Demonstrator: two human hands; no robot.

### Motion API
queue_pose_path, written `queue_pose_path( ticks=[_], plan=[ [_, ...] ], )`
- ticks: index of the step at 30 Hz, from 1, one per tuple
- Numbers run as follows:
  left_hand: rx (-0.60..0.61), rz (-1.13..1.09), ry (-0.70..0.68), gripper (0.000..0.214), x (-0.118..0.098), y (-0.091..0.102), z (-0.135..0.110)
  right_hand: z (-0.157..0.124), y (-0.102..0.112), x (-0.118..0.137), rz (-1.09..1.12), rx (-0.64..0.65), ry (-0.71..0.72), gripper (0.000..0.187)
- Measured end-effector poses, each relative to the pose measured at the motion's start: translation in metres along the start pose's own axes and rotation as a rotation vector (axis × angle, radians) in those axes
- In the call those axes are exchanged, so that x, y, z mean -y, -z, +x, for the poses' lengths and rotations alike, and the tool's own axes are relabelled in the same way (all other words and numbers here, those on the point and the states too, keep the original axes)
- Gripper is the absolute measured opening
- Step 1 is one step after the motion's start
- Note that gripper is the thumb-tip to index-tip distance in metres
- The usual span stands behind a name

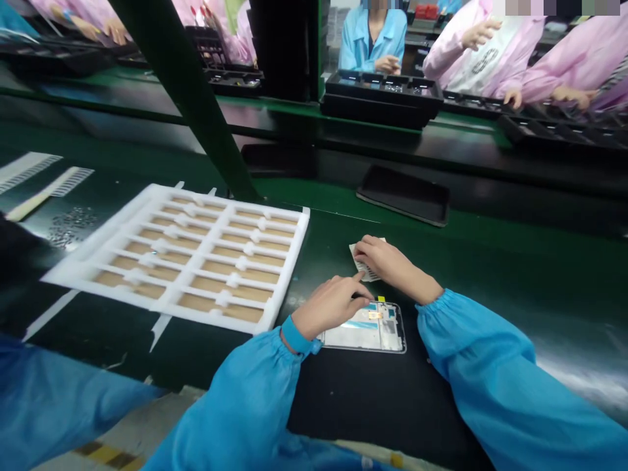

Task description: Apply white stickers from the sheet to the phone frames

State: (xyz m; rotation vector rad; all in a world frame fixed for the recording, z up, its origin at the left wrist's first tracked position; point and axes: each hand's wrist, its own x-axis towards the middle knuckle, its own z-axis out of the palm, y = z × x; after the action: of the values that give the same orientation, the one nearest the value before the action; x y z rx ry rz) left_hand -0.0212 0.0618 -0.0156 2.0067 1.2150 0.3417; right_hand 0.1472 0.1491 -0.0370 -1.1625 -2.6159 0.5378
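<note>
A phone frame lies flat on the dark green work surface, close in front of the person, with a small gold part showing near its upper edge. Everything else is placed from this frame.

The left hand rests on the frame's upper left corner. Its index finger is stretched out to the right along the top edge, and the other fingers are curled loosely under the palm. It presses down on the frame and does not clasp it.

The right hand is just beyond the frame, its fingers bent down and held close together on a small white slip with printed lines. The slip touches the fingertips and sticks out to their left. It seems pinned to the surface, but the fingers hide whether the thumb pinches it from below. Both forearms are in blue sleeves with gathered cuffs.

To the left of the frame, near it but apart, lies a white foam tray whose long slots show tan strips. Farther beyond the frame, past the slip, a shallow black tray lies on the green belt. Farther back still stands a stack of black trays, and behind it sit people in pink and blue coats, their hands at their own trays.
</note>
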Motion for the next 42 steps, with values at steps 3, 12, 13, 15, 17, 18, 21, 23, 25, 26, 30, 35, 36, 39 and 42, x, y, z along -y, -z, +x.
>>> queue_pose_path(
  ticks=[3,12,13,15,17,18,21,23,25,26,30,35,36,39,42],
  plan=[
    [-0.001,0.013,-0.015,0.021,0.002,-0.002,0.000,-0.003,-0.004,0.000,0.064,-0.034,0.001,0.013],
    [-0.013,0.028,-0.052,0.019,0.004,-0.002,-0.002,-0.004,-0.010,-0.001,0.532,-0.400,-0.241,0.015],
    [-0.021,0.027,-0.056,0.019,0.003,-0.002,-0.003,-0.006,-0.008,0.001,0.598,-0.436,-0.263,0.016],
    [-0.049,0.030,-0.070,0.018,0.001,-0.001,-0.005,-0.014,-0.002,0.007,0.714,-0.481,-0.288,0.020],
    [-0.080,0.051,-0.089,0.019,-0.002,0.001,-0.008,-0.026,0.005,0.014,0.795,-0.510,-0.301,0.024],
    [-0.092,0.067,-0.103,0.020,-0.003,0.001,-0.010,-0.034,0.008,0.018,0.822,-0.522,-0.306,0.026],
    [-0.142,0.120,-0.189,0.023,-0.009,-0.002,-0.016,-0.060,0.019,0.031,0.890,-0.569,-0.331,0.032],
    [-0.196,0.165,-0.274,0.024,-0.014,-0.007,-0.021,-0.078,0.026,0.041,0.915,-0.598,-0.339,0.032],
    [-0.245,0.220,-0.353,0.023,-0.018,-0.012,-0.027,-0.097,0.032,0.053,0.887,-0.618,-0.323,0.025],
    [-0.264,0.248,-0.385,0.022,-0.020,-0.014,-0.030,-0.106,0.034,0.059,0.846,-0.621,-0.305,0.020],
    [-0.314,0.315,-0.470,0.018,-0.024,-0.017,-0.044,-0.136,0.037,0.081,0.562,-0.576,-0.237,0.004],
    [-0.424,0.331,-0.514,0.016,-0.019,-0.014,-0.058,-0.145,0.035,0.095,0.271,-0.443,-0.068,0.011],
    [-0.447,0.338,-0.521,0.015,-0.018,-0.014,-0.060,-0.144,0.035,0.097,0.243,-0.414,-0.047,0.009],
    [-0.486,0.341,-0.559,0.016,-0.016,-0.015,-0.063,-0.140,0.034,0.098,0.190,-0.354,-0.029,0.005],
    [-0.503,0.317,-0.583,0.016,-0.013,-0.018,-0.062,-0.138,0.033,0.098,0.177,-0.314,-0.057,0.004]
  ],
)
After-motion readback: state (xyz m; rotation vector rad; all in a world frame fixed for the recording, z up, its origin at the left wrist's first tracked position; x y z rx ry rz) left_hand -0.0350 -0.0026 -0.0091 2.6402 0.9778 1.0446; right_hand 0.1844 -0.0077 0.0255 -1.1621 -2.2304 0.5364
